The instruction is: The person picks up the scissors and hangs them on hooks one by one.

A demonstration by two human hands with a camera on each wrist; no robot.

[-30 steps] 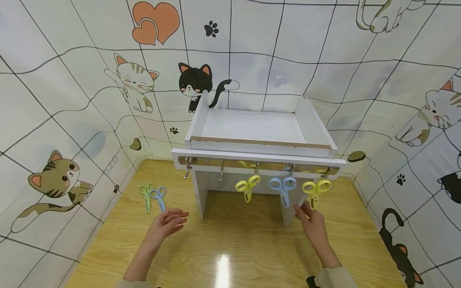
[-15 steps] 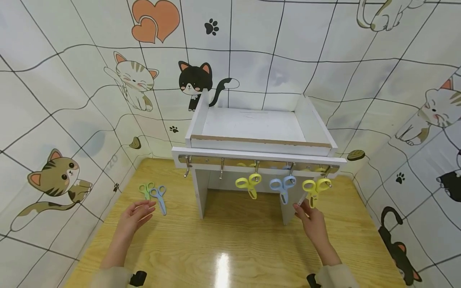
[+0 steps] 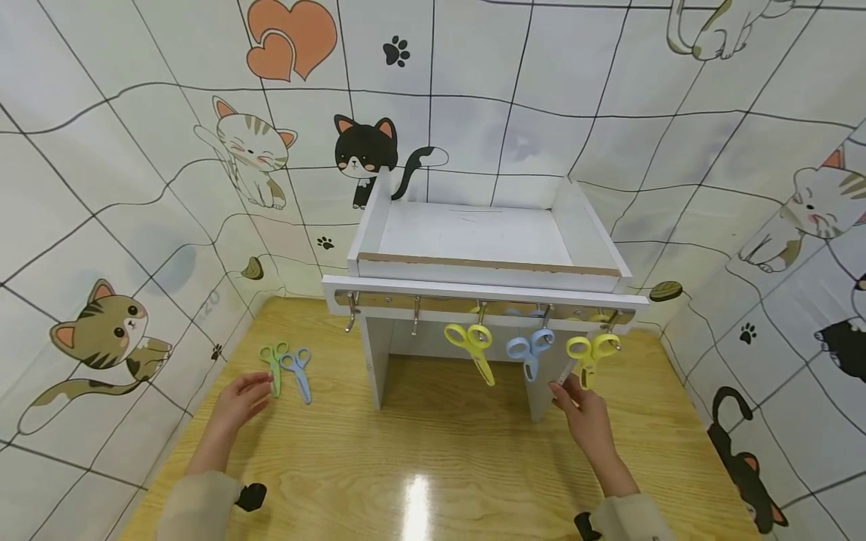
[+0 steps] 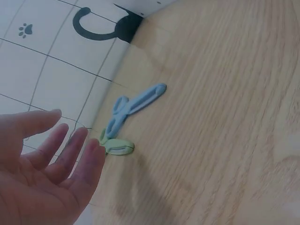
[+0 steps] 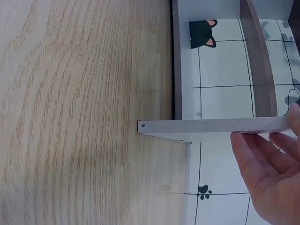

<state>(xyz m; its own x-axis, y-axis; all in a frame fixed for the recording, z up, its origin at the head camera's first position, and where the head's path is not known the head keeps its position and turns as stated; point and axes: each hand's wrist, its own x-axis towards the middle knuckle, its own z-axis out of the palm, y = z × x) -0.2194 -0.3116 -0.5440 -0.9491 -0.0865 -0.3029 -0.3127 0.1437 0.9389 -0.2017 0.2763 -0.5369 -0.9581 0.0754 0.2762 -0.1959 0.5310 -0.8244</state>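
Note:
My left hand (image 3: 233, 409), fingers loosely extended and holding nothing, is over the table beside the green scissors (image 3: 274, 370). Blue scissors (image 3: 304, 385) lie just right of these. In the left wrist view, the thumb stands apart from the fingers, and the fingertips overlap the green scissors (image 4: 119, 149). My right hand (image 3: 588, 424) grips the side panel (image 5: 211, 125) of a white hook rack, thumb on one face and fingers on the other. From the rack's hooks hang yellow scissors (image 3: 484, 367), blue scissors (image 3: 531, 366) and another yellow pair (image 3: 587, 367) close above the right hand.
The white rack (image 3: 473, 284) stands at the back of the wooden table (image 3: 446, 451), with an open tray-like top (image 3: 473, 233). Its two left hooks (image 3: 416, 315) carry nothing. Cat-patterned walls (image 3: 169, 188) enclose the table on the left, back and right.
My left hand has moved left and slightly down, from right of the loose scissors to left of the green pair. The middle yellow scissors have swung on their hook. The right hand keeps its place.

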